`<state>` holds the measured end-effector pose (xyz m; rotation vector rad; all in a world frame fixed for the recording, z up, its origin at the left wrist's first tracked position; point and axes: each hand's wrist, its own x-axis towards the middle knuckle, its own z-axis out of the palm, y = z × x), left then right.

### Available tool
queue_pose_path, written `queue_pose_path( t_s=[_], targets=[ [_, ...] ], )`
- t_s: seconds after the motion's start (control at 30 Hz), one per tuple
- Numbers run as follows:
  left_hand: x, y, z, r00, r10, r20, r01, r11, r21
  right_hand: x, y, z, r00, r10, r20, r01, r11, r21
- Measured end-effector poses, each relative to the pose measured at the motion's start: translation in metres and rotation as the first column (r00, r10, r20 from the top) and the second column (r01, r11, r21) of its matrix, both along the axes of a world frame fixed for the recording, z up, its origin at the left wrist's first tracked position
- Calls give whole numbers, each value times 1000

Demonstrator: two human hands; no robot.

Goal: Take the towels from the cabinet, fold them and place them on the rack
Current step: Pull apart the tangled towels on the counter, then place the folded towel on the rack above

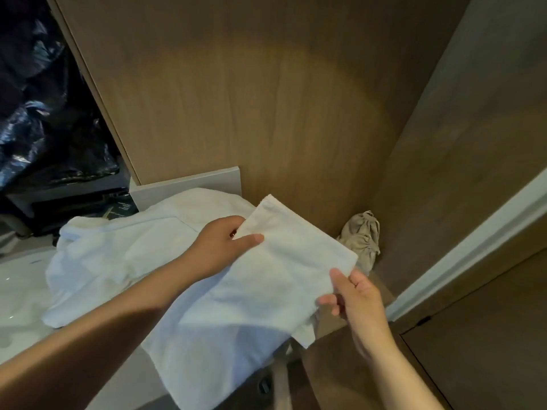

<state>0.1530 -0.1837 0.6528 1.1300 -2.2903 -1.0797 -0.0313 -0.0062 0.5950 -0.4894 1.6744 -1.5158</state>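
Now: folded white towel (284, 261) held over heap of white linen (118, 255). Left hand (222, 247) fingers pinching its far edge; right hand (358, 303) fingers pinching near corner. Beige bag (362, 235) beside wooden panel (266, 99).

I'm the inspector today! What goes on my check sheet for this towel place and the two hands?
Surface: pale glossy top at the left, mostly covered by white cloth.
Job's things: folded white towel held between both hands, over a loose white cloth pile.
Clutter: crumpled beige cloth in the corner; dark plastic bags at the far left.
Hands: left hand pinches the towel's far-left edge; right hand pinches its near-right edge.
Cables: nothing seen.
Surroundings: wooden panel ahead; no rack in view.
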Motion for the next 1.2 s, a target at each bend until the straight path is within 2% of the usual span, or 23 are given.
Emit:
queue_pose_path(
  t_s=[0.13, 0.27, 0.4, 0.5, 0.67, 0.73, 0.83, 0.93, 1.2],
  targets=[
    [5, 9, 56, 979, 9, -203, -21, 998, -55, -7, -6, 74, 978, -47, -203, 14, 987, -160],
    [-2, 22, 112, 924, -47, -380, 5, 994, -111, -18, -1, 145, 923, -174, -342, 57, 943, -327],
    [-16, 45, 166, 895, -138, -423, 20, 962, -271, -39, 12, 205, 841, -275, -466, 36, 888, -459],
    [-27, 56, 199, 874, -167, -456, 12, 946, -323, -63, 20, 238, 752, -354, -556, 37, 865, -500],
    [-71, 94, 250, 842, -164, -514, -97, 891, -443, -117, 58, 297, 575, -442, -689, 16, 847, -531],
    [-95, 112, 269, 838, -142, -527, -136, 880, -454, -141, 72, 317, 585, -435, -684, 6, 846, -533],
    [-133, 138, 289, 839, -116, -532, -160, 881, -444, -174, 91, 343, 689, -366, -625, -36, 844, -534],
    [-167, 158, 303, 798, -113, -592, -182, 891, -417, -201, 108, 361, 766, -358, -534, -54, 792, -608],
    [-221, 178, 340, 696, -143, -704, -158, 926, -344, -251, 121, 386, 687, -349, -637, -231, 727, -647]
  ],
)
